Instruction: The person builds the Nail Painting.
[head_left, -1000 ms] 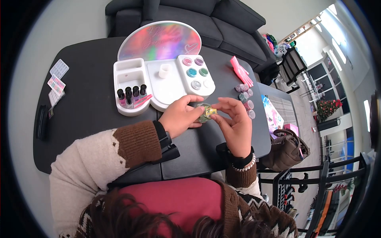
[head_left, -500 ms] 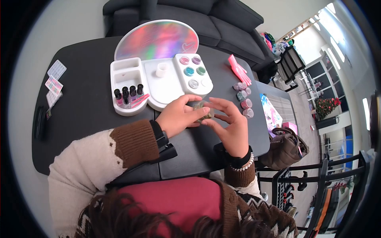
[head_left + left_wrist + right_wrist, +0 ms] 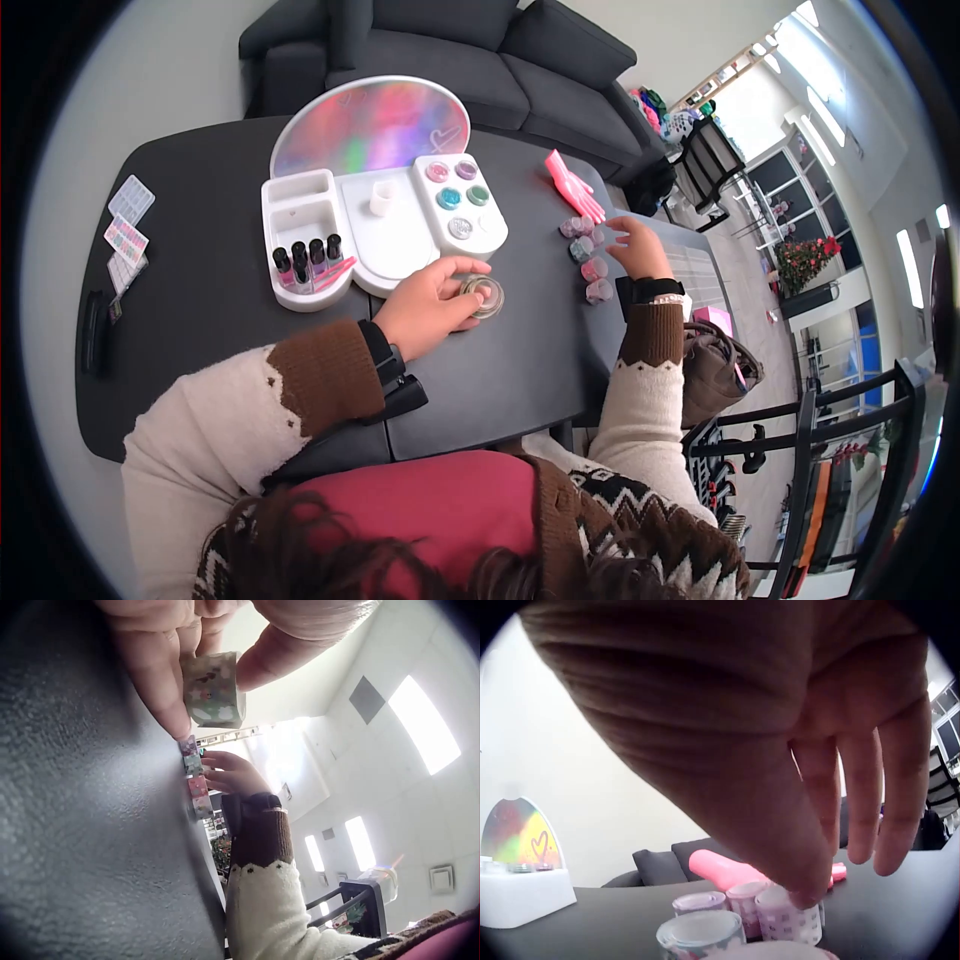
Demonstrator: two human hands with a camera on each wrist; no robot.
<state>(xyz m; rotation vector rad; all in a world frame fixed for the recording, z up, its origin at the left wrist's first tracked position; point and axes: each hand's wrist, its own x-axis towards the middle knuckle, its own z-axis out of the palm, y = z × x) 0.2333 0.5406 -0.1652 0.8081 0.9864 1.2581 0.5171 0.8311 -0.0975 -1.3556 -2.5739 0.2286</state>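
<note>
My left hand [image 3: 425,305] pinches a roll of clear patterned film [image 3: 215,690] between thumb and fingers, low over the table's near middle. In the left wrist view the roll shows whitish and green shapes on its side; from above, its open ring end is visible. Over at the table's right side, my right hand [image 3: 637,250] reaches to a group of similar small rolls [image 3: 594,268]. The right wrist view shows its thumb right at the rim of a pale checkered roll [image 3: 789,919], with the other fingers hanging fairly straight beyond it.
A white nail station [image 3: 395,260] with a shiny backboard holds nail polish bottles [image 3: 300,265], pink tweezers [image 3: 335,273], a small cup [image 3: 382,198] and glitter pots [image 3: 450,198]. A pink hand model [image 3: 573,187] lies beyond the rolls. Sticker sheets [image 3: 126,238] and a black case [image 3: 95,332] lie left.
My right hand has left the roll and moved right to the other rolls. My left hand keeps the film roll, now turned with its ring end upward. The view has shifted slightly.
</note>
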